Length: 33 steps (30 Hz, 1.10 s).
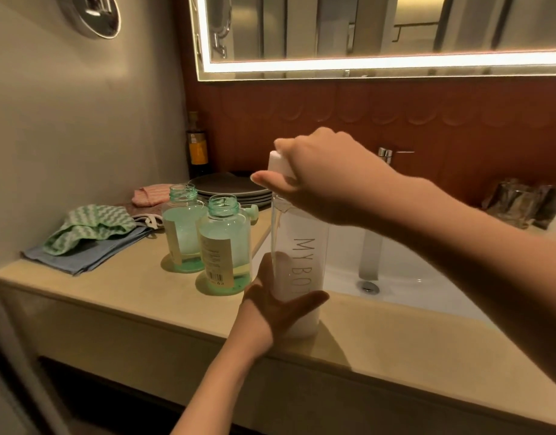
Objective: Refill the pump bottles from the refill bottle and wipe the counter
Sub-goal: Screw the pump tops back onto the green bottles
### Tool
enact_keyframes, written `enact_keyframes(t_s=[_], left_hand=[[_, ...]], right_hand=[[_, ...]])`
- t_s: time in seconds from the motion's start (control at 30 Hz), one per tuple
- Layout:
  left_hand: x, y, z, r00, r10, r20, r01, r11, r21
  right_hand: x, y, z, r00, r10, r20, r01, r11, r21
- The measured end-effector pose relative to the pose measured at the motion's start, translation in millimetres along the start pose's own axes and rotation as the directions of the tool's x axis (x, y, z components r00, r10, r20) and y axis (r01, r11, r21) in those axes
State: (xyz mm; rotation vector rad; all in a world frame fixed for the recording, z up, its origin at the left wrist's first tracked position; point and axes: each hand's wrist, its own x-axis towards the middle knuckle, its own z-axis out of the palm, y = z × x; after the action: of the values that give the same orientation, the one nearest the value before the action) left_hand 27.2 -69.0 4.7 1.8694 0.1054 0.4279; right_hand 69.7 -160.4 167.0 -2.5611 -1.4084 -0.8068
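Refill bottle [302, 246]: one, tall, frosted white, upright on the counter [129, 293] at the sink's [411, 277] left front corner. Grey lettering runs down its side: "MY BOT", and the rest is hidden behind the thumb.

Left hand [270, 299]: wrapped round the bottle's lower part, thumb across the front, fingers behind it.

Right hand [317, 174]: over the top, thumb and curled fingers pinching the white cap [278, 163]. Cannot tell whether the cap is seated or lifted.

Pump bottles [225, 246]: two, clear green, just left of the refill bottle, close together. Both necks are open with no pump fitted. Each holds pale liquid to about the shoulder. Each carries a cream label. The near one shows a barcode, other print too small to read. A small green part [253, 211] shows behind the near bottle, unclear what it is.

Cloths: three at the counter's left end. A green-white zigzag one [91, 224] lies on a folded blue one [82, 255], and a pink one [148, 194] lies farther back.

Plates [229, 186]: one grey stack behind the pump bottles, count unclear.

Dark bottle [197, 146]: one, in the back corner, yellow label, unreadable.

Tap [386, 155]: one, chrome, on the wall over the sink. Lit mirror [364, 26] above.
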Motion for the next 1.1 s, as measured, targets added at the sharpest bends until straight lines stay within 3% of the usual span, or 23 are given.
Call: enact_keyframes(t_s=[0.07, 0.2, 0.33, 0.43, 0.5, 0.8, 0.93, 1.1], left_hand=[[-1, 0, 1, 1.000, 0.000, -0.006, 0.001, 1.000, 0.023], [0, -3, 1, 1.000, 0.020, -0.005, -0.020, 0.998, 0.055], [1, -6, 0, 0.999, 0.034, 0.018, -0.034, 0.999, 0.018], [-1, -5, -5, 0.998, 0.045, 0.043, -0.042, 0.998, -0.053], [-2, -3, -5, 0.996, 0.062, 0.056, -0.058, 0.996, -0.071], [-2, -4, -5, 0.998, 0.050, 0.045, -0.050, 0.999, 0.003], [-2, -7, -6, 0.996, 0.041, 0.074, -0.038, 0.999, -0.036], [4, -5, -4, 0.998, 0.008, 0.066, -0.009, 1.000, 0.011]], right_hand=[[-8, -5, 2, 0.998, 0.057, -0.040, -0.059, 0.997, -0.044], [-10, -5, 0, 0.996, 0.017, -0.089, -0.022, 0.998, -0.051], [-12, 8, -4, 1.000, -0.028, 0.005, 0.026, 0.978, 0.208], [-12, 25, -8, 0.990, -0.097, 0.106, 0.028, 0.857, 0.515], [-10, 35, -10, 0.973, -0.154, 0.170, 0.014, 0.781, 0.625], [4, 61, -9, 0.883, -0.336, 0.329, -0.096, 0.557, 0.825], [7, 52, -10, 0.924, -0.260, 0.280, -0.063, 0.620, 0.782], [-13, 20, -24, 0.993, -0.112, 0.032, 0.067, 0.776, 0.627]])
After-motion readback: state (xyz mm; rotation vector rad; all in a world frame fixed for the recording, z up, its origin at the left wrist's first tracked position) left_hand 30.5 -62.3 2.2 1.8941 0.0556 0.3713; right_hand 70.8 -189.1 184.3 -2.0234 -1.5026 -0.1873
